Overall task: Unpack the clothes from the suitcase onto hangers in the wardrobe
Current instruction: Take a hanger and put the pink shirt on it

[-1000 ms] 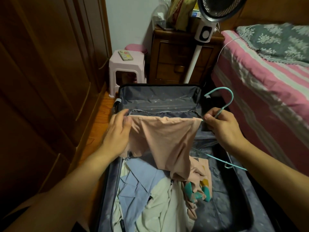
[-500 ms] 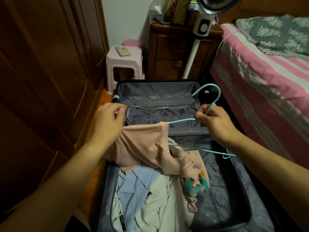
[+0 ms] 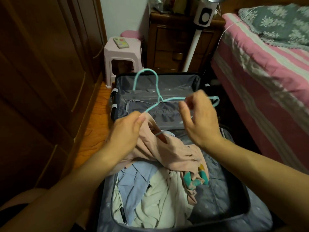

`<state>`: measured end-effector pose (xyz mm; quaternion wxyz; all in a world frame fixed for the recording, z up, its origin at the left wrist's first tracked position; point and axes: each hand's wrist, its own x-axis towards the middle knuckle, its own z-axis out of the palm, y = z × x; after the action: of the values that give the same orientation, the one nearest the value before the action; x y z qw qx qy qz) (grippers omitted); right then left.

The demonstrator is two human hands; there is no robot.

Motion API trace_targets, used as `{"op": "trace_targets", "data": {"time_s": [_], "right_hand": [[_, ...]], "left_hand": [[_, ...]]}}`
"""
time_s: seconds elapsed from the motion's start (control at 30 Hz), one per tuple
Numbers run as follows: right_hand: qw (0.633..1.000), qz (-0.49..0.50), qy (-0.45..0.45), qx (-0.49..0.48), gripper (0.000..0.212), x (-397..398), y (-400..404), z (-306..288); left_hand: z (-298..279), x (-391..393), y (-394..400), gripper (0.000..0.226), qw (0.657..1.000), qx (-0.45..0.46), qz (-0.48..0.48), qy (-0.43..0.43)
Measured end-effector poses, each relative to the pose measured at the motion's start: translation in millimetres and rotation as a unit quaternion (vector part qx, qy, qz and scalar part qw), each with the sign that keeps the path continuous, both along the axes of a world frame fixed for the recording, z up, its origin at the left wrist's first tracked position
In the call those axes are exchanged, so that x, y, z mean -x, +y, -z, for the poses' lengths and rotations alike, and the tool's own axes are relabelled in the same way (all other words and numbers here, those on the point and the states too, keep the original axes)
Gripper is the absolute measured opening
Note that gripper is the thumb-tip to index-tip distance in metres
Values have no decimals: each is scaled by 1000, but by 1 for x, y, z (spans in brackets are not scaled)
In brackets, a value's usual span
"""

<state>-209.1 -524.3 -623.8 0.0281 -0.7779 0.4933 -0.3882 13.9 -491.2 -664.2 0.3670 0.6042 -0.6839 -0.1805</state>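
Teal hanger [image 3: 168, 100] sits mid-frame above the open suitcase [image 3: 234, 190]. Its long axis runs lower left to upper right across the centre; hook curves up toward the upper middle of the frame, tip pointing down-left. Right end of the hanger loops just right of the right hand [image 3: 199, 121]; left arm of the hanger goes into the pink garment [image 3: 167, 148].

Left hand [image 3: 127, 131], centre-left, fingers curled, pinches the pink garment together with the hanger's left arm at the thumb tip. Right hand, centre-right, fingers spread and loosely bent, motion-blurred; cannot tell whether it touches or grips the hanger wire that passes behind the fingers.

Pink garment hangs from the left hand's pinch and drapes down-right onto the pile in the suitcase; a patch with teal and yellow print shows at its lower end. Beneath it lie a light blue shirt [image 3: 133, 180] and a cream garment [image 3: 160, 203], lower centre.

Hidden or unclear: the hanger's lower bar is mostly inside the fabric, only a short pale piece shows. Suitcase's near edge is cut off at the frame bottom. Wardrobe [image 3: 41, 81] fills the left side, doors closed, top cut off.
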Motion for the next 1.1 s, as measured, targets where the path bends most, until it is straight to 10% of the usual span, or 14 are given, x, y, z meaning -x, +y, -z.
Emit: {"op": "trace_targets", "data": {"time_s": [0.13,0.3,0.53,1.1], "right_hand": [[947,-137,139,-253,36,-6,16,39],[918,-203,99,-326,46,-31,15,51],[807,-150,503,-270,46,25,-11,65],[920,-45,388,25,29,130,-40,-20]], "left_hand": [[-11,-9,6,26,998,14,-16,60],[-21,-12,11,24,994,29,39,93],[-15,-50,1,25,987,21,-47,153],[-6,-89,-11,38,993,15,26,-115]]}}
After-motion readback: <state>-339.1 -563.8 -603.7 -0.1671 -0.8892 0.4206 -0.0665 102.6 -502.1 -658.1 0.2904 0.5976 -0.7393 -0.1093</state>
